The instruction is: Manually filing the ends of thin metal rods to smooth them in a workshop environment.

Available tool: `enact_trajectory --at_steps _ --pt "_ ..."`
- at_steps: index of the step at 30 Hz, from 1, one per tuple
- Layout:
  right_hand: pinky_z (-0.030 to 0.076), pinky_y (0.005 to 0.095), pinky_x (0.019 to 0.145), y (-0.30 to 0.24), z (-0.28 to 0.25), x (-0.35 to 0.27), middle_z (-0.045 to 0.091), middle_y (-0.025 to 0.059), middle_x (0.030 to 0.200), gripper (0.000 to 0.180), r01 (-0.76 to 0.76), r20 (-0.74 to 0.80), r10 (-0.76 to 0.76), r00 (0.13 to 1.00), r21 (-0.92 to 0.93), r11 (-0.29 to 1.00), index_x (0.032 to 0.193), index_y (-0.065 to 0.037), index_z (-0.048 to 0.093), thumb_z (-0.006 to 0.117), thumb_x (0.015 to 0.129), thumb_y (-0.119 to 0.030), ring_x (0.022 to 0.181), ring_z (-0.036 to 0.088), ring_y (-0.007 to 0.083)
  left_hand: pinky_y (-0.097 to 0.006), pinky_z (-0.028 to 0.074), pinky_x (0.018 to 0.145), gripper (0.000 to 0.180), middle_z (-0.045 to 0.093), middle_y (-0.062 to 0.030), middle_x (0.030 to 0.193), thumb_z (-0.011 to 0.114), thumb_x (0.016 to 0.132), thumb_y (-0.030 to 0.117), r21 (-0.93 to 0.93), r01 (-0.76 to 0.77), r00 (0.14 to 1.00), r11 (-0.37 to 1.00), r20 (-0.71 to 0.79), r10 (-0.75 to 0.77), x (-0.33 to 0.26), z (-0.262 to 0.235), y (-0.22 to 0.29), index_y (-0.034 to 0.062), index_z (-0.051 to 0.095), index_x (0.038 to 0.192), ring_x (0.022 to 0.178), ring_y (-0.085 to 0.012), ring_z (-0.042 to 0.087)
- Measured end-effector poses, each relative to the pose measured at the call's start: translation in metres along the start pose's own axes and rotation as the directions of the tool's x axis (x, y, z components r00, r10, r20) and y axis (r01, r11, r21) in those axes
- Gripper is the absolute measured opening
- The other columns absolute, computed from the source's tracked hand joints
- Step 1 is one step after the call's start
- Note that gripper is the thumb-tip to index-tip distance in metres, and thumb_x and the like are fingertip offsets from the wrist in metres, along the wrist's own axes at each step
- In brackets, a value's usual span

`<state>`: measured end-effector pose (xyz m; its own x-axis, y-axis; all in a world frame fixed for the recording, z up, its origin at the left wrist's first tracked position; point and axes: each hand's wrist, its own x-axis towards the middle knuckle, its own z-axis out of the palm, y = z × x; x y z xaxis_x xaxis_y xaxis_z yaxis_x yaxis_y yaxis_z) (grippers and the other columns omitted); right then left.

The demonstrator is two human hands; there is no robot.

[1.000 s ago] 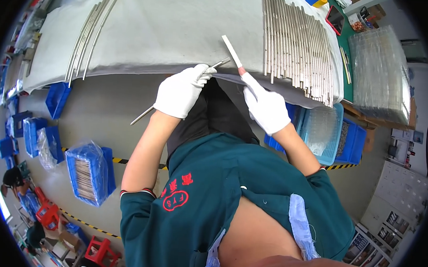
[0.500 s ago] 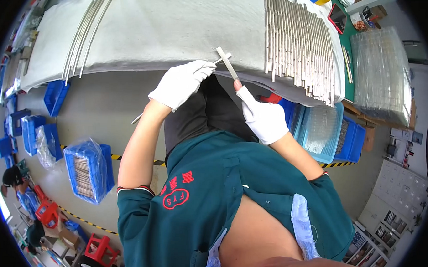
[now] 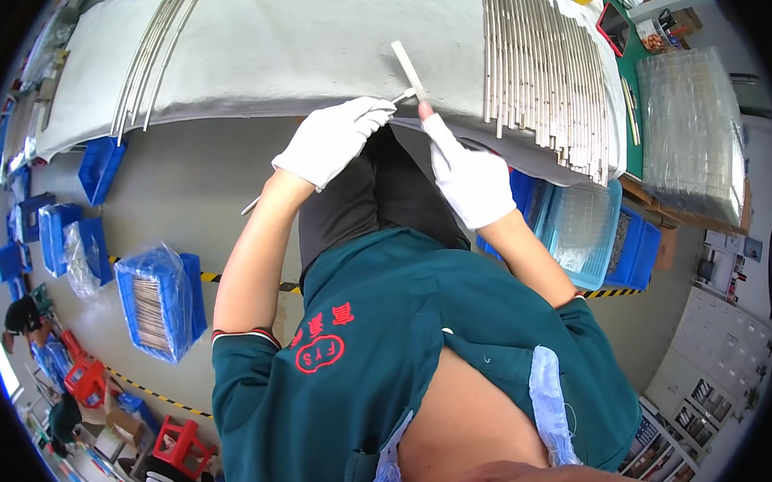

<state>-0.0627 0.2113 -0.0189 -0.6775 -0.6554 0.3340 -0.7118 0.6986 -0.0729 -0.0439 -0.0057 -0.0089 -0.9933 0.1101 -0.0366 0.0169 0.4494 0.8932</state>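
Observation:
My left hand (image 3: 334,140), in a white glove, is closed around a thin metal rod (image 3: 251,205). One end of the rod sticks out past my fingers near the table edge; its other end shows beyond my left wrist. In my right hand (image 3: 473,178), also gloved but with a bare fingertip showing, is a flat whitish strip (image 3: 406,67). The strip lies crosswise against the rod's tip, its far end pointing away from me over the table. What the strip is made of I cannot tell.
A white cloth covers the table (image 3: 326,40). Several metal rods (image 3: 153,58) lie at its left, and a dense row of rods (image 3: 544,84) at its right. Clear plastic trays (image 3: 690,134) are stacked far right. Blue bins (image 3: 153,308) stand on the floor to both sides.
My right hand and the strip have slid away from me, further over the table, across the rod's tip. The left hand still grips the rod and has barely moved.

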Motion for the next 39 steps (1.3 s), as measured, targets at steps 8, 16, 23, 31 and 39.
enact_trajectory --at_steps 8,16,23,31,39 --pt "0.038 0.028 0.036 -0.001 -0.008 -0.02 0.059 0.0007 0.12 0.038 0.064 0.063 -0.058 0.996 -0.098 0.993 0.112 -0.004 0.061 0.059 0.074 -0.004 0.035 0.046 0.0146 -0.026 0.047 0.075 0.023 0.066 -0.0082 0.095 0.054 0.088 0.013 -0.01 0.014 1.0 1.0 -0.022 -0.014 0.001 0.006 -0.002 0.0023 0.06 0.107 0.083 -0.0167 0.061" --pt "0.046 0.0348 0.045 0.013 -0.005 0.0 0.031 0.0078 0.145 0.024 0.11 0.103 -0.123 0.987 0.122 0.986 0.098 -0.002 0.058 0.057 0.076 -0.011 0.05 0.057 0.021 -0.023 0.039 0.049 0.021 0.056 -0.0023 0.068 0.048 0.092 0.019 -0.382 0.349 0.926 0.856 0.0 -0.377 -0.004 0.034 0.016 0.0073 0.06 0.104 0.048 -0.0086 0.045" --pt "0.037 0.033 0.034 -0.001 -0.012 -0.005 0.054 0.0057 0.056 0.057 -0.072 0.071 0.065 0.995 0.101 0.992 0.136 -0.015 0.038 0.054 0.082 -0.016 0.034 0.047 0.0196 -0.019 0.028 0.04 0.024 0.052 0.0008 0.063 0.045 0.095 0.02 -0.717 0.216 0.925 0.662 -0.067 -0.374 -0.005 0.062 0.018 0.0039 0.055 0.109 0.043 -0.0035 0.034" --pt "0.036 0.0302 0.035 -0.013 -0.013 0.013 0.048 0.0033 0.05 0.059 -0.054 0.129 0.044 0.991 0.075 0.996 0.137 -0.015 0.04 0.056 0.081 -0.013 0.034 0.045 0.0168 -0.021 0.03 0.044 0.026 0.051 0.001 0.062 0.047 0.094 0.023 -0.686 0.218 0.891 0.694 -0.15 -0.428 -0.006 0.07 0.019 0.0022 0.056 0.107 0.047 -0.0048 0.036" --pt "0.037 0.0318 0.036 -0.01 -0.01 0.008 0.043 0.0035 0.044 0.063 -0.037 0.073 0.032 0.997 0.068 0.997 0.14 -0.015 0.033 0.056 0.082 -0.013 0.034 0.045 0.0185 -0.019 0.03 0.044 0.025 0.05 0.0017 0.062 0.047 0.094 0.021 -0.724 0.221 0.88 0.653 -0.142 -0.454 -0.005 0.07 0.024 0.0026 0.056 0.107 0.047 -0.0041 0.037"
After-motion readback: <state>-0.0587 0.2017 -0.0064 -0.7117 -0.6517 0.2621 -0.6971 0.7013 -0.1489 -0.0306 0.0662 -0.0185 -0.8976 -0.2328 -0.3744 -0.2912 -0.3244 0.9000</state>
